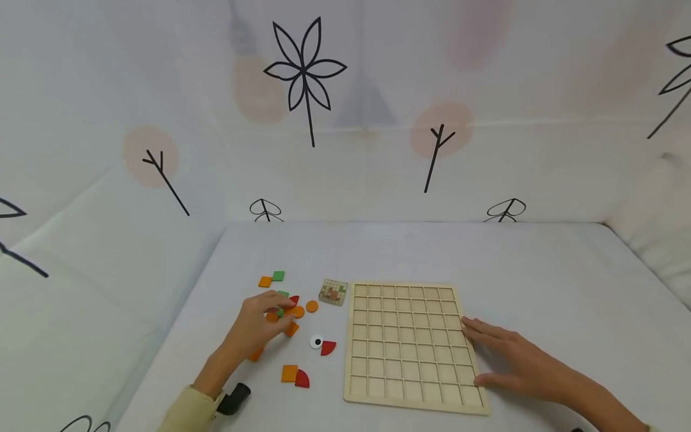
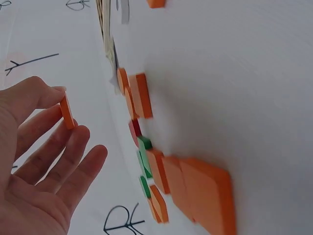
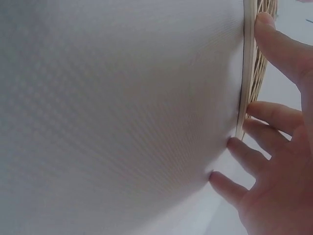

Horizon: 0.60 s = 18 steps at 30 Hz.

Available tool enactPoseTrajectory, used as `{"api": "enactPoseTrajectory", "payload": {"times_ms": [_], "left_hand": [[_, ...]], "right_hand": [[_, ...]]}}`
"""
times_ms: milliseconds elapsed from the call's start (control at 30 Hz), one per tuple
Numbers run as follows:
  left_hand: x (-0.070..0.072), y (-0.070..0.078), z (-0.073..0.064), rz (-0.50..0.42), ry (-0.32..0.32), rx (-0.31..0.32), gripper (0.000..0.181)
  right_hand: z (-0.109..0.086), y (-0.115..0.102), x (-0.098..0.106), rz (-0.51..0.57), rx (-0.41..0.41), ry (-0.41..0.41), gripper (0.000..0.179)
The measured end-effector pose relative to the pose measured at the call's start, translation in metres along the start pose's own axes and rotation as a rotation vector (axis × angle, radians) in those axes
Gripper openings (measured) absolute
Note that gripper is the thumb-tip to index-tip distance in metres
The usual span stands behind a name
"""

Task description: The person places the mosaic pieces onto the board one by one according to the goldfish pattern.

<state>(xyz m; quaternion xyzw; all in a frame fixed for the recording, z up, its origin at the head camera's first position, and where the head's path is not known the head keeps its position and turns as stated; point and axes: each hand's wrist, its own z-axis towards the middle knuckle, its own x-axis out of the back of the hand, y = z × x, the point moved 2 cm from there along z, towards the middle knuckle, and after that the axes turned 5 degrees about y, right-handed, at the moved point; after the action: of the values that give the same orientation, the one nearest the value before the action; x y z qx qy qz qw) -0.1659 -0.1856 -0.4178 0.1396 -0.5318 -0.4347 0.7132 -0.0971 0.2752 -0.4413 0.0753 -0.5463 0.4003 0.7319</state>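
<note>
Between thumb and fingertips, my left hand (image 1: 252,329) pinches a small thin orange tile (image 2: 67,111), raised over the scattered pieces on the left. Around and beneath that hand lie several orange and green tiles, round orange discs (image 1: 312,306) and red pieces, some partly hidden by the fingers. A pale wooden grid board (image 1: 349,360) with bare square compartments lies flat in the middle. My right hand (image 1: 520,363) rests along the board's right side, thumb and fingertips touching its edge, fingers extended.
A small patterned card (image 1: 333,292) lies at the board's upper left. Left of the board are a white eye disc (image 1: 313,345) beside a red quarter-circle (image 1: 328,348), and an orange square (image 1: 289,373) touching another red quarter-circle (image 1: 302,379). A green square (image 1: 278,276) lies farther back.
</note>
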Motion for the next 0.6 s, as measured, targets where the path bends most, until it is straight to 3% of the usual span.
{"api": "enactPoseTrajectory", "payload": {"times_ms": [267,600], "left_hand": [[-0.021,0.015,0.015,-0.037,-0.050,-0.036,0.019],[-0.052,0.024,0.031,-0.063,-0.115,-0.161,0.018]], "right_hand": [[0.001,-0.001,0.001,0.010,-0.028,-0.016,0.075],[0.000,0.001,-0.001,0.019,-0.009,-0.008,0.074]]}}
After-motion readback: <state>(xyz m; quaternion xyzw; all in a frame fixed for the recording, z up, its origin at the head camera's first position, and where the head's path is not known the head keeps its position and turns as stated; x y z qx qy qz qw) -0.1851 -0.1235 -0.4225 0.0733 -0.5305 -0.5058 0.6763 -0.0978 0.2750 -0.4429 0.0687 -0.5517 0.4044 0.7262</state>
